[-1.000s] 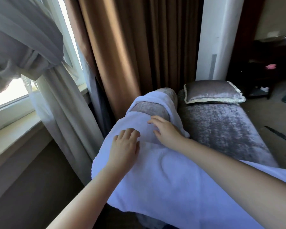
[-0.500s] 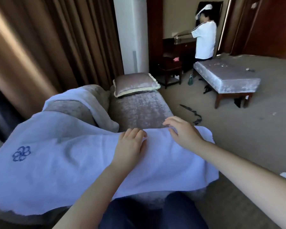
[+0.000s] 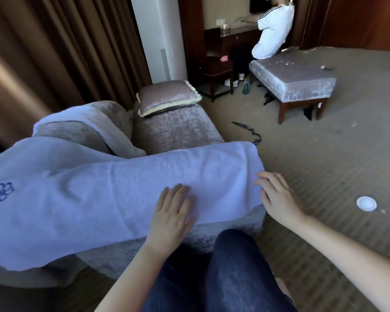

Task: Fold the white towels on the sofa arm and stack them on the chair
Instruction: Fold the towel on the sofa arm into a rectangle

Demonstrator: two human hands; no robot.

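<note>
towel (image 3: pixel 122 194) covers the sofa arm (image 3: pixel 223 233) end to end, left grip (image 3: pixel 170 212) flat on it, right grip (image 3: pixel 277 199) at its right end. right of the arm: open carpet (image 3: pixel 324 154), only a white disc (image 3: pixel 366 203) and a black strap (image 3: pixel 248 131) on it. past the towel the seat (image 3: pixel 178 131) is bare up to the cushion (image 3: pixel 167 97). left side boxed in by a second towel (image 3: pixel 95 118) and the curtain (image 3: pixel 54 52). knee (image 3: pixel 234 266) crowds the near side.

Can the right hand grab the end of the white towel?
Probably yes. The right hand is open, right by the end of the white towel, with nothing between them.
</note>
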